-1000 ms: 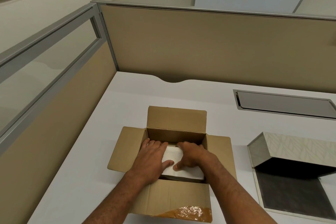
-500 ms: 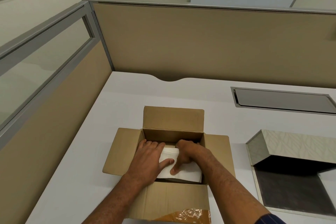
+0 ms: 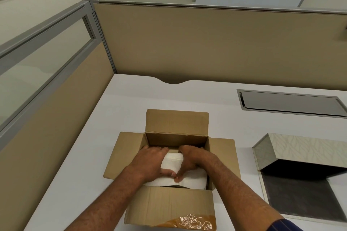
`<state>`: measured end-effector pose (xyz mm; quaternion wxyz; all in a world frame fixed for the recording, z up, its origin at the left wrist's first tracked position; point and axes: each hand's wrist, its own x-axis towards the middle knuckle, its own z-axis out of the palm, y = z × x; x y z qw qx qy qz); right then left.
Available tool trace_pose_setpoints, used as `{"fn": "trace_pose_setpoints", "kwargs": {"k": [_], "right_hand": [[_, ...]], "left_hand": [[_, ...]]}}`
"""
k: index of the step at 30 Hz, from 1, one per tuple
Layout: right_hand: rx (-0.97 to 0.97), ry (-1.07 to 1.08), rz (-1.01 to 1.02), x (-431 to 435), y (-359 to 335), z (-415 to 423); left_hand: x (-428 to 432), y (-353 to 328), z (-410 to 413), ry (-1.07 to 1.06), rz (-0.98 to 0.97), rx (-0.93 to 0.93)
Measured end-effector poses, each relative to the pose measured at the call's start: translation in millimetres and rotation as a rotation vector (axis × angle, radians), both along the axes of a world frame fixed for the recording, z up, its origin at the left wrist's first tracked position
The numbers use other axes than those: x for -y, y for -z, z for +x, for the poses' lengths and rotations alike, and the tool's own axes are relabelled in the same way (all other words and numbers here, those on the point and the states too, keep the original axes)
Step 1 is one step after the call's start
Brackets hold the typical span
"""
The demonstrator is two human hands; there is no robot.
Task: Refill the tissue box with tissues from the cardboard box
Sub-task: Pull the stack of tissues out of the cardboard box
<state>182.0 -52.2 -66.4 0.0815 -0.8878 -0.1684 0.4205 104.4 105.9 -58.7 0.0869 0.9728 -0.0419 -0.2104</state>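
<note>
Open brown cardboard box (image 3: pixel 169 204) | left hand (image 3: pixel 148 163), right hand (image 3: pixel 189 159) — fingers curled round white tissue stack (image 3: pixel 189 180) | thumbs touching on its top.

The tissues (image 3: pixel 189 179) lie under my two hands inside the cardboard box (image 3: pixel 169 204), the tissue box (image 3: pixel 300 151) off to their right.

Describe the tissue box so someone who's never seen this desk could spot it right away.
On the white desk, look right of the open cardboard box. The tissue box lies there opened, its dark inside showing; its pale leaf-patterned shell distinguishes it from the plain brown cardboard.
</note>
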Motion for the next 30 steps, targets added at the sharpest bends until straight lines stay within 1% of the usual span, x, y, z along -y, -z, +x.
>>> {"fn": "trace_pose_setpoints", "kwargs": {"k": [3, 15, 21, 25, 30], "right_hand": [[-0.018, 0.0, 0.002, 0.5, 0.3, 0.9], [-0.038, -0.007, 0.031, 2.4, 0.9, 5.1], [-0.038, -0.048, 0.052, 3.1, -4.5, 4.2], [-0.004, -0.066, 0.075, 6.6, -4.7, -0.2], [0.089, -0.108, 0.125, 13.0, -5.9, -9.0]], "left_hand": [[-0.1, -2.3, 2.7, 0.005, -0.012, -0.046], [-0.1, 3.9, 1.5, 0.005, -0.048, -0.012], [-2.4, 5.8, 6.9, 0.02, -0.071, -0.048], [-3.1, 5.8, 13.9, 0.045, -0.071, -0.092], [-3.7, 6.7, 17.1, 0.075, -0.051, -0.109]]}}
